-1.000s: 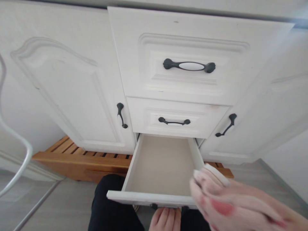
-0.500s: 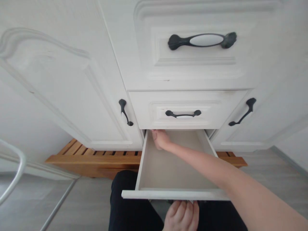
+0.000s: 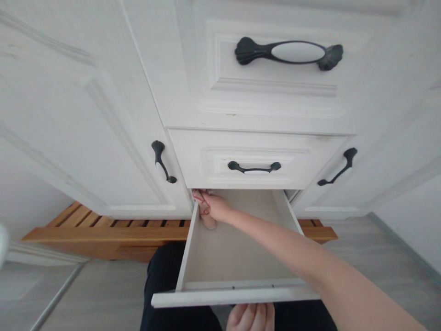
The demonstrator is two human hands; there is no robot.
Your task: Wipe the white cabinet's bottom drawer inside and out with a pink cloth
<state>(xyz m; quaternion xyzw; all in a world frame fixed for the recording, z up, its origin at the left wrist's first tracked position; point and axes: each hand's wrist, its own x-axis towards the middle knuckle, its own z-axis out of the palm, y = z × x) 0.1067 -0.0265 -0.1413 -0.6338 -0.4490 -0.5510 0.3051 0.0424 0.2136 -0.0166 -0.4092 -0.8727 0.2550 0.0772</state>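
Note:
The bottom drawer (image 3: 241, 253) is pulled out over the person's knees. My right hand (image 3: 217, 208) reaches into its back left corner, its fingers closed on a pinkish cloth item (image 3: 203, 204) with red edging. Part of that item rests against the drawer's left side and its far end is hidden under the drawer above. Below the drawer's front panel (image 3: 234, 295), my left hand (image 3: 251, 317) is curled up against the panel's outer face. Its fingertips, and whatever they grip there, are hidden by the panel.
Above is a closed white drawer with a black handle (image 3: 254, 168), and a larger handle (image 3: 289, 51) higher up. Cabinet doors with black handles (image 3: 164, 162) stand on both sides. A slatted wooden platform (image 3: 103, 233) runs beneath the cabinet. Dark-trousered legs (image 3: 165, 276) are under the drawer.
The pinkish item in my right hand now shows more, further forward in the drawer's left corner. The view has shifted closer to the cabinet, and my left hand sits lower in view.

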